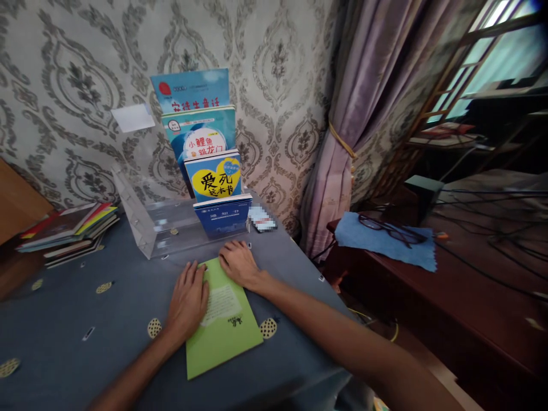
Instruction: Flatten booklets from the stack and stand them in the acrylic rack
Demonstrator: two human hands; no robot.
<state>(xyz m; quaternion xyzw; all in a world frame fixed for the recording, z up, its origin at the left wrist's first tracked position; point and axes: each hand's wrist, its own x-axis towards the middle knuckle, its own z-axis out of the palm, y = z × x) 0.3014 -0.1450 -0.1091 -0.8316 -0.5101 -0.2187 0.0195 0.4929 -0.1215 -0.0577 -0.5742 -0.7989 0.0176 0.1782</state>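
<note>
A thin green book (225,328) lies flat on the blue tablecloth (107,337) in front of me. My left hand (187,299) rests flat on the book's left edge, fingers stretched out. My right hand (238,264) lies palm down over the book's far edge, fingers slightly curled over it. Just beyond stands a clear tiered rack (149,222) holding several books: a dark blue one (222,216) lowest, a blue and yellow one (213,176) above, then a teal one (199,132) and a light blue one (190,88) at the top.
A pile of books (71,231) lies at the table's left. To the right is a dark wooden desk (449,297) with a blue cloth (385,242), glasses (389,227) and cables. A purple curtain (342,125) hangs behind; patterned wallpaper covers the wall.
</note>
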